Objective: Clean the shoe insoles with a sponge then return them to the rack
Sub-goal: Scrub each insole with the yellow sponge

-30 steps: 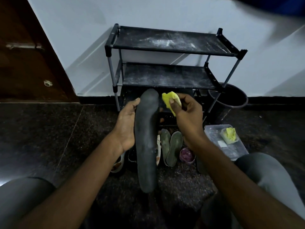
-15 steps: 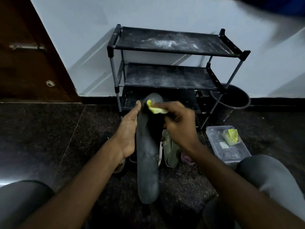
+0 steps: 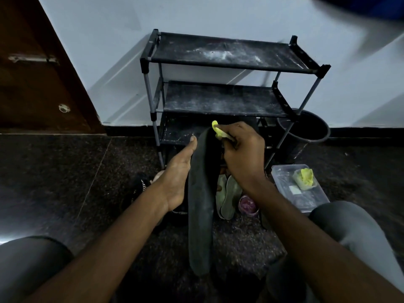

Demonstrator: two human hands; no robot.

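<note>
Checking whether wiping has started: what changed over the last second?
The right hand brought the yellow sponge leftward from beside the dark insole onto its top end. The left hand keeps holding the insole's left edge; rack, tub and floor insoles unchanged.

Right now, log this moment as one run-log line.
step: sponge cleaning | left hand: holds dark insole | right hand: pinches yellow sponge at insole's far end | pale insoles: on floor

A brown wooden door [image 3: 32, 84] with a metal latch [image 3: 32, 58] was seen at the left, beside a pale wall [image 3: 109, 40]. On the dark speckled floor [image 3: 54, 171], a black bucket [image 3: 314, 127] was set against the wall, a clear plastic box [image 3: 310, 197] near it. A small pink jar [image 3: 248, 204] was placed just left of the box.
</note>
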